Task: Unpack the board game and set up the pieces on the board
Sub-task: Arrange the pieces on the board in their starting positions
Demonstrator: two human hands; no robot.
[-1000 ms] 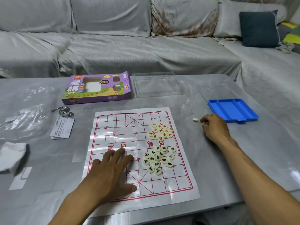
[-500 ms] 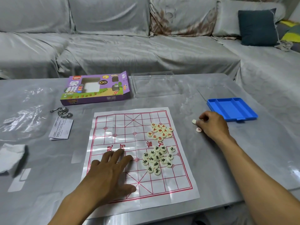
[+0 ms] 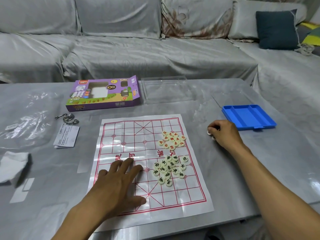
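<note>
A paper game board with a red grid lies flat on the grey counter, its near edge close to the counter's front. The left hand rests palm down on the board's near-left part, its fingers straight and slightly spread, holding nothing.

2 loose heaps of round cream pieces sit on the right half of the board. The red-lettered pieces cluster in the farther heap, and the black-lettered pieces lie in the nearer heap, just right of the left hand's fingertips but apart from them.

The right hand is on the bare counter to the right of the board, just in front of the blue tray. Its fingers are curled, and small pale pieces show at the fingertips; they seem to be pinched there, though the knuckles hide most of them.

Farther back lies the purple game box, flat with its window face up, and beside it on the right a clear plastic lid. To the left of the board are a folded leaflet, a metal wire puzzle, clear wrapping and a crumpled white tissue. A grey covered sofa with a dark cushion stands behind the counter.
</note>
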